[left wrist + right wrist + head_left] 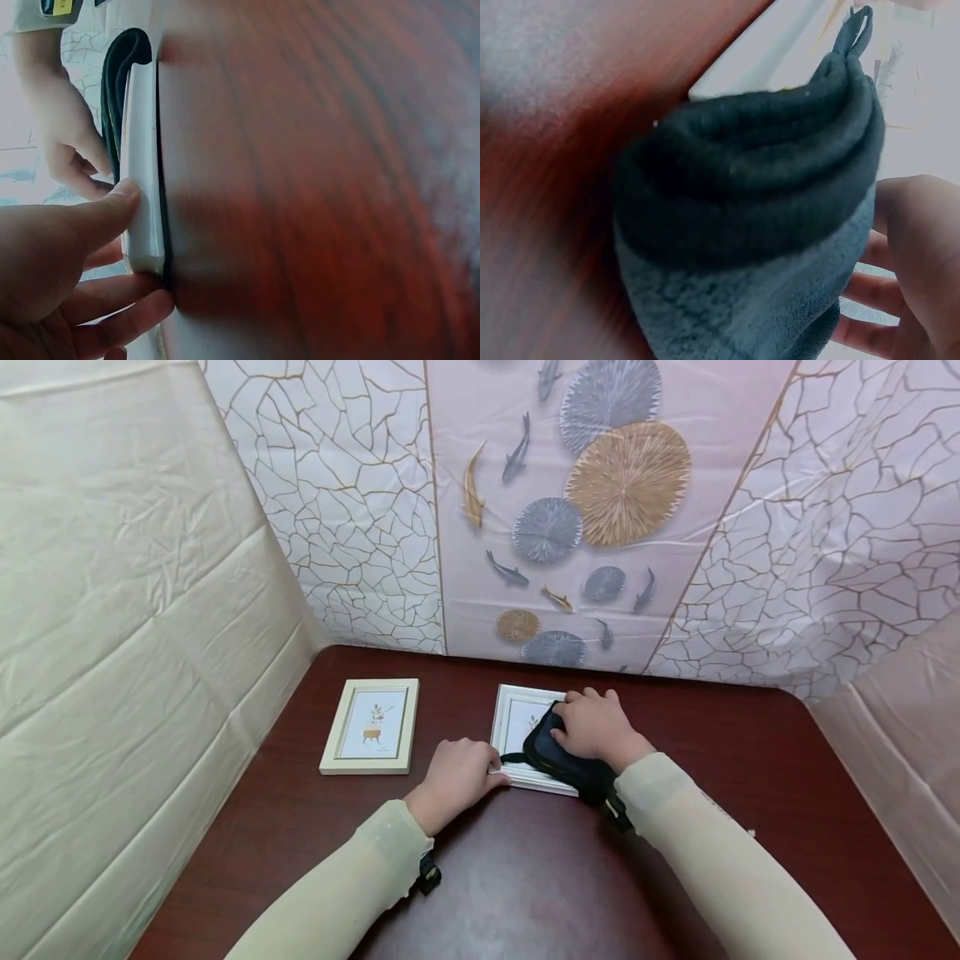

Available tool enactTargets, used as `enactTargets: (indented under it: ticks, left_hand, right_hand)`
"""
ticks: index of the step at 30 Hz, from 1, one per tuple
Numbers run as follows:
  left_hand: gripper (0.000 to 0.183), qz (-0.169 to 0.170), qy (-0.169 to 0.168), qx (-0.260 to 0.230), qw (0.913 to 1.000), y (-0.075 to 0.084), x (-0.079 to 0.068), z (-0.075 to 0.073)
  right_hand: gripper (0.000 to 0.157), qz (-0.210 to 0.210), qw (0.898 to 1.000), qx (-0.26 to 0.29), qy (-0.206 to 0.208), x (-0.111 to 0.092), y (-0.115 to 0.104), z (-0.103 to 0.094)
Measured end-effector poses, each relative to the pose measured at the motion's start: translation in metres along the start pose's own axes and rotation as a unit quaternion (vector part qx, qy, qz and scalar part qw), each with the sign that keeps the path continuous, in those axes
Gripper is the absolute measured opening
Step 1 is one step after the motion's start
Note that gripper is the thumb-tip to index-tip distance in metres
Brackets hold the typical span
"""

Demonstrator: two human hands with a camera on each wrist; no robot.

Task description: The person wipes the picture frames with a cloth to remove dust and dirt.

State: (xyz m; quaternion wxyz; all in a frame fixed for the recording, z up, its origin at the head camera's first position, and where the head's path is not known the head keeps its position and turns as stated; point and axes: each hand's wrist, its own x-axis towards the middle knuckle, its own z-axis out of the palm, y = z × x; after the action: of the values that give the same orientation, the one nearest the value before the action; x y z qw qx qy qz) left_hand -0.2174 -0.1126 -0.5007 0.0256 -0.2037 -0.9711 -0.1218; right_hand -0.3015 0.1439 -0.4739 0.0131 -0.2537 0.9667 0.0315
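Note:
A white picture frame (pixel 540 782) lies flat on the table, its print partly covered by a folded dark grey cloth (pixel 558 756) with black edging and a hanging loop. My left hand (pixel 460 774) holds the frame at its near left corner; in the left wrist view the thumb (pixel 120 196) lies over the white edge and fingers reach beneath the corner. My right hand (pixel 597 727) grips the cloth against the right part of the frame. Seen from the right wrist, the thick folded cloth (pixel 750 217) hides most of the frame, with fingers behind it.
A cream picture frame (pixel 371 727) with a potted-plant print lies to the left on the dark reddish wooden table (pixel 480 893). Behind the table hangs a patterned cloth backdrop (pixel 480 610), and pale fabric walls (pixel 150 652) close in both sides.

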Motion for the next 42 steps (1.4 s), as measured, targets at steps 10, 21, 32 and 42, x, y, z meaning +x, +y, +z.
enactTargets:
  ticks: [10, 21, 32, 42]
  left_hand:
    - [0.028, 0.004, 0.007, 0.013, 0.9999, -0.001, 0.001, 0.003]
    - [0.027, 0.009, 0.007, 0.007, 0.9999, -0.001, 0.000, 0.003]
    - [0.025, 0.014, 0.024, 0.001, 0.9996, 0.000, -0.002, 0.004]
    - [0.014, 0.013, 0.026, -0.005, 0.9996, 0.001, -0.002, 0.003]
  right_hand:
    - [0.036, -0.010, 1.000, 0.002, 0.013, -0.014, -0.008, -0.004]
    - [0.041, -0.013, 1.000, 0.003, 0.018, -0.033, -0.015, 0.002]
    - [0.043, -0.016, 0.999, 0.003, 0.039, -0.049, -0.024, 0.003]
    - [0.043, -0.014, 0.999, 0.001, 0.039, -0.065, -0.034, 0.001]
